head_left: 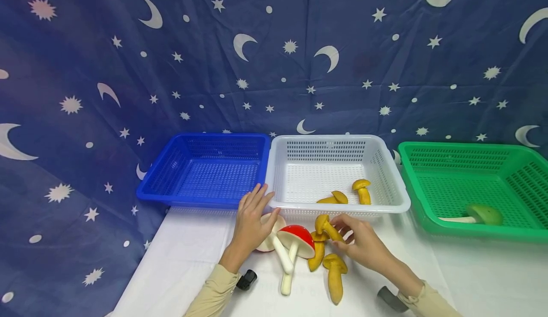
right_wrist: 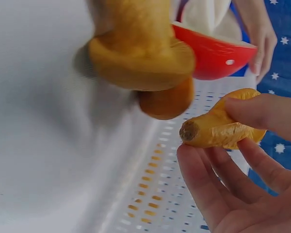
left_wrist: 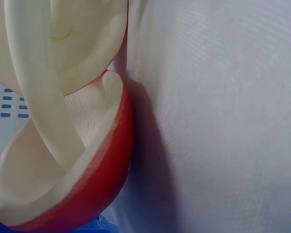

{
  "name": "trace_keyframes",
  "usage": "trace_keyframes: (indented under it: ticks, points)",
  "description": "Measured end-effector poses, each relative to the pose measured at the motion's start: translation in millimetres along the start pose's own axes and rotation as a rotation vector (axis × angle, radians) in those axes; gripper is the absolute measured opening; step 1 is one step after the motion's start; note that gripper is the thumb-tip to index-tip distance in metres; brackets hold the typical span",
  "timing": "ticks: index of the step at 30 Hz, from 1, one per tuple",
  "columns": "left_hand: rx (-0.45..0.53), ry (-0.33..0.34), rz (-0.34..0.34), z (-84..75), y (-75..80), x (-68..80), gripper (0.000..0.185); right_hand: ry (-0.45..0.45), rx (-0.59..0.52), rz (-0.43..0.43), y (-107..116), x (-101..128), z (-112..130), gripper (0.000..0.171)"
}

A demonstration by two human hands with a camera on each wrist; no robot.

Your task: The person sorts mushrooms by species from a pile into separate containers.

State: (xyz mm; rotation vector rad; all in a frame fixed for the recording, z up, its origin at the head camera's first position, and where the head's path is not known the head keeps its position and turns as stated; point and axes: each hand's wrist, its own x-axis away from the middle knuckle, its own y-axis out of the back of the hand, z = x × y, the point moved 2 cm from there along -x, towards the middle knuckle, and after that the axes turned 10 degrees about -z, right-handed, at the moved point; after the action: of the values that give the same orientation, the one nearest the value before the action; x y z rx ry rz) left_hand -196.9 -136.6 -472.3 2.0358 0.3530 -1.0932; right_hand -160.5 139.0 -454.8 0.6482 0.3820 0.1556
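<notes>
My right hand (head_left: 364, 245) pinches a yellow toy mushroom (head_left: 329, 229) between thumb and fingers, just in front of the white basket. The right wrist view shows that mushroom (right_wrist: 223, 127) with its stem end toward the camera. Two more yellow mushrooms, one (head_left: 316, 257) partly behind the held one and one (head_left: 335, 281) nearer me, lie on the cloth. My left hand (head_left: 251, 224) has its fingers extended toward the baskets, its thumb over a red-rimmed mushroom (head_left: 280, 224) with its pale underside up. A second red-capped mushroom (head_left: 299, 234) lies against it, their white stems crossing.
A blue basket (head_left: 145, 196), a white basket (head_left: 402, 207) and a green basket (head_left: 411, 212) stand in a row at the back. Two yellow mushrooms (head_left: 364, 193) lie in the white one, a green-capped mushroom (head_left: 485, 215) in the green one. A starry blue curtain (head_left: 291, 70) hangs behind.
</notes>
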Motion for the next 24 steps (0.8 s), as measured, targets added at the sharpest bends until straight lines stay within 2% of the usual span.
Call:
trace_keyframes:
  ticks: [8, 16, 24]
  points:
    - [-0.001, 0.013, 0.011, 1.8, 0.1, 0.7, 0.039, 0.049, -0.034, -0.002, 9.8, -0.2, 18.6, 0.036]
    - [-0.007, 0.014, 0.011, 2.9, 0.7, 1.7, 0.039, 0.053, -0.002, -0.01, 22.4, -8.1, 33.8, 0.036]
    - [0.002, 0.007, 0.002, 0.5, 1.0, 0.6, 0.039, 0.087, 0.028, -0.07, 33.5, -20.6, 39.2, 0.036]
